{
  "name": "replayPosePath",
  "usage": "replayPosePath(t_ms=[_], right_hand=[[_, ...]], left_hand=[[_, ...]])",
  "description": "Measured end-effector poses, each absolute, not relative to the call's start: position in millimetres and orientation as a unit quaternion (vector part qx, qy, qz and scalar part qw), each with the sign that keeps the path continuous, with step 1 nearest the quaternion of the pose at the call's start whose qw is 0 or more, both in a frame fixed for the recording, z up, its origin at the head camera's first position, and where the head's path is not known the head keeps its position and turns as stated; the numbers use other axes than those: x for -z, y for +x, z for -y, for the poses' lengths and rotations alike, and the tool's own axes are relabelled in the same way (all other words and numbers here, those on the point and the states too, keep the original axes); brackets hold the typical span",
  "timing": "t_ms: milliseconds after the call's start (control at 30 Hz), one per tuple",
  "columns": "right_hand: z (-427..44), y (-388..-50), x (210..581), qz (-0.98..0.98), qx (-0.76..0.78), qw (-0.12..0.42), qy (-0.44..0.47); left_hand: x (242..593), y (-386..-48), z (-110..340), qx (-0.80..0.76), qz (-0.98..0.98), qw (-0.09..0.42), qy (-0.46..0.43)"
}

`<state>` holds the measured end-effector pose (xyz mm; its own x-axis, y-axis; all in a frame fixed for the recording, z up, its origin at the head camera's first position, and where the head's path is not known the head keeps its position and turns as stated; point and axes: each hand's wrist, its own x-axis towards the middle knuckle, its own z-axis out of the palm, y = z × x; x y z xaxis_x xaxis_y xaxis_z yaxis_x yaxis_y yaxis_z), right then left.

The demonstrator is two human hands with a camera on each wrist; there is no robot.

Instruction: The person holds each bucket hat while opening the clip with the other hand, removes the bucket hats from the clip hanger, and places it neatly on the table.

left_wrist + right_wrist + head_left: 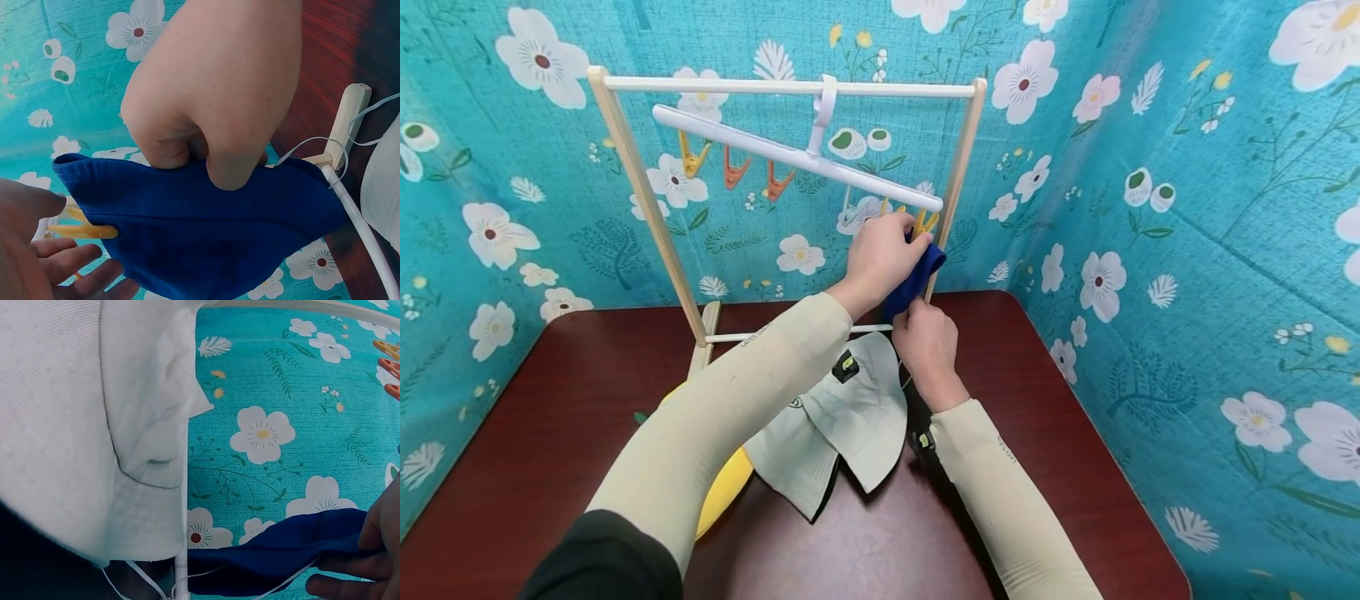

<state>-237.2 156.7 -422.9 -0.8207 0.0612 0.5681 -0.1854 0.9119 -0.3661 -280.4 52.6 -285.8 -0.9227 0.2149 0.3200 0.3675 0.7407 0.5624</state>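
Note:
A dark blue cloth hat (206,237) with a stitched seam is at the right end of the white hanger (730,129). My right hand (927,342) pinches its edge between thumb and fingers; the right wrist view shows this hand (365,562) at the lower right. A yellow clip (84,231) touches the hat's other side. At that clip is my left hand (883,254), its fingers (81,278) spread loosely. In the left wrist view its thumb and fingers stand apart around the clip's handles. Part of the hat is hidden behind both hands in the head view.
The hanger hangs tilted, right end lower, from a wooden rack (651,208). Orange clips (735,171) and another yellow clip (691,157) hang at its left. Pale hats (857,417) with white cords lie on the dark table (1060,467), beside a yellow item (726,492).

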Motion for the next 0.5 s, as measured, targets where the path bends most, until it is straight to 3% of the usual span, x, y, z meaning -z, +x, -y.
replayPosePath(t_ms=[500], right_hand=[[-149.8, -224.7, 422.6, 0.912, -0.045, 0.401, 0.074]], left_hand=[[285.7, -273.1, -66.7, 0.363, 0.907, 0.148, -0.151]])
